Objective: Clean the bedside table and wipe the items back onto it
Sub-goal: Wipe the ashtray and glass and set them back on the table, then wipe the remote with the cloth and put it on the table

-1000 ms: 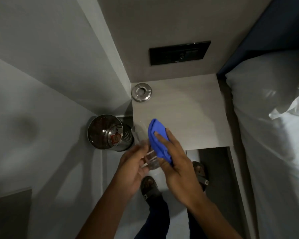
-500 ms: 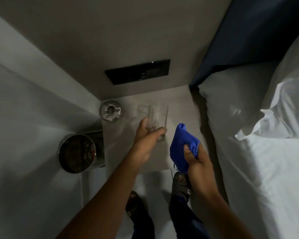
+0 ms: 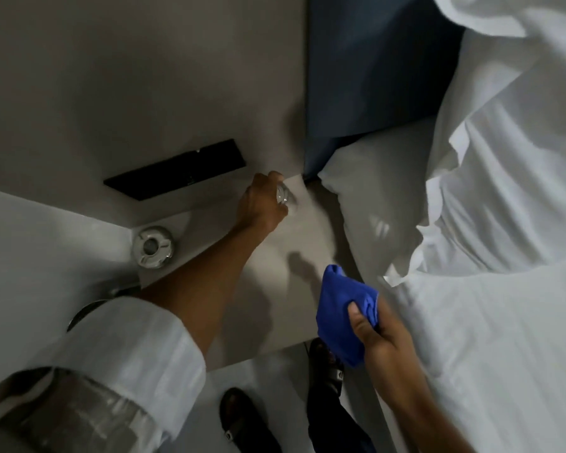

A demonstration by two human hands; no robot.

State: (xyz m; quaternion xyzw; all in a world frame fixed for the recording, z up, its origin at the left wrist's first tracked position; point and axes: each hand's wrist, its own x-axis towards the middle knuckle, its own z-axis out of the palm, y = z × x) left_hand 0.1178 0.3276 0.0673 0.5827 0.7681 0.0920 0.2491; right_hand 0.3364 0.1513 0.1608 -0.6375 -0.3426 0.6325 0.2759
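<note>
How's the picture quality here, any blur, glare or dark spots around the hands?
Head view: dim and soft overall. The left hand and the glass it grips are smeared, the glass showing only a pale glint. The right hand with the blue cloth is sharper. Arm shadows fall on the bedside table; the white bedding is brightest.

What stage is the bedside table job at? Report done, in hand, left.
Done: the ashtray sits at the back left corner of the bedside table, whose top looks bare and wiped. In hand: the left hand is setting the glass down at the back right corner, and the right hand grips the blue cloth. Left: releasing the glass; nothing else is visibly waiting.
</note>
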